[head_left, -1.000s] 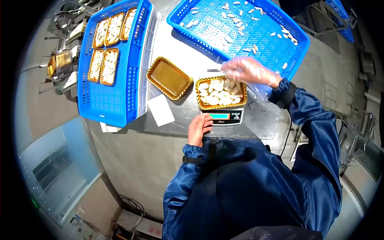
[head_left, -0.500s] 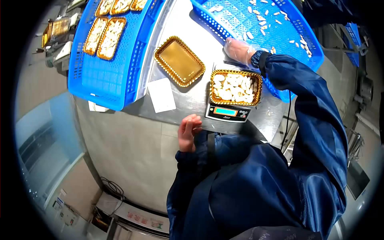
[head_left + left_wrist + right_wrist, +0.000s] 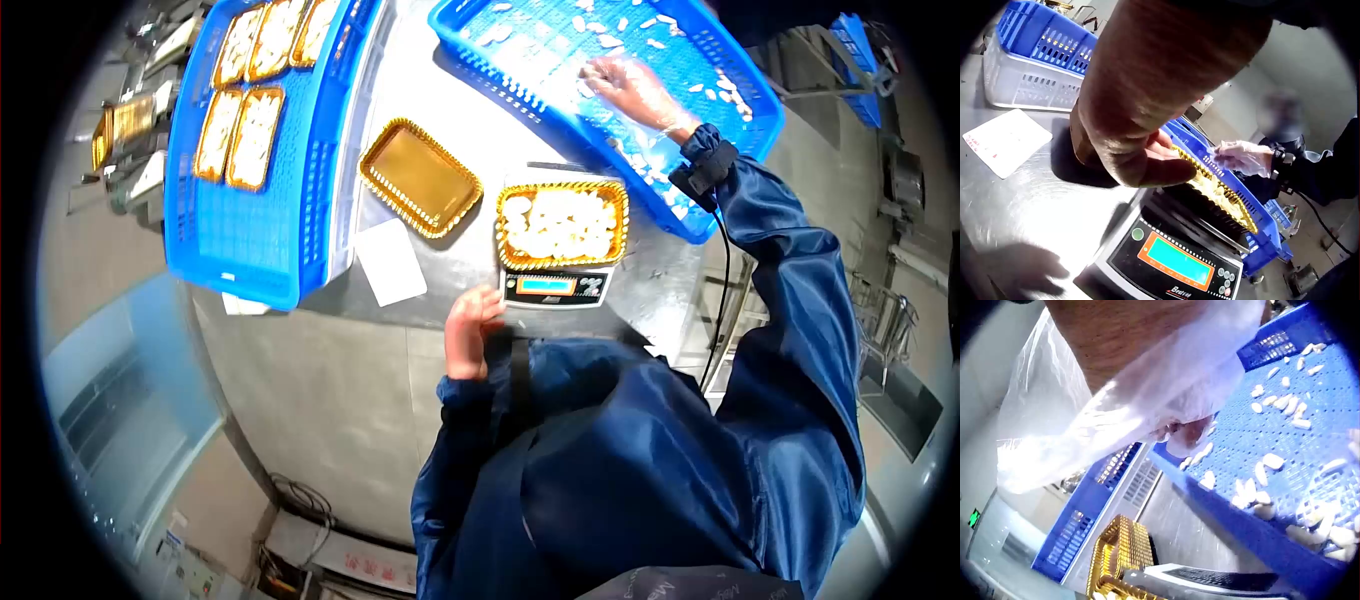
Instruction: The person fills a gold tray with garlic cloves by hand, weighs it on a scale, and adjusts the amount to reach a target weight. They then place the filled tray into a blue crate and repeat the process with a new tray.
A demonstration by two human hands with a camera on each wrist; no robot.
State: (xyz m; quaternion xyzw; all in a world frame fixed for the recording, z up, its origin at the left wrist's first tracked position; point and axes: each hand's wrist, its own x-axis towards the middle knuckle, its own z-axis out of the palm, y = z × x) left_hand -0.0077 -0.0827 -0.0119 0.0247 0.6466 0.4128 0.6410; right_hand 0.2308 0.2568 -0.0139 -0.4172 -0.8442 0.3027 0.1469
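My right hand [image 3: 632, 92], in a clear loose plastic glove [image 3: 1141, 419], is over a large blue crate [image 3: 480, 52] scattered with pale slices [image 3: 1291, 403]. The glove partly hides its fingertips, and I cannot tell whether they hold a slice. Bare and loosely curled, my left hand [image 3: 470, 325] hangs beside the front left corner of a digital scale [image 3: 553, 288], with nothing in its fingers. On the scale sits a gold tray [image 3: 505, 232] with a crimped rim, filled with pale slices [image 3: 560, 225]. The scale's display [image 3: 1179, 259] is lit.
Left of the scale lies an empty gold tray [image 3: 425, 178], with a white paper [image 3: 390, 262] by the steel table's front edge. Another blue crate [image 3: 235, 235], in a white one, holds several filled gold trays [image 3: 255, 137]. A black cable [image 3: 722, 300] hangs at right.
My right hand has moved from above the filled tray, past the crate's near edge, to over the crate. My left hand has drawn back a little from the scale.
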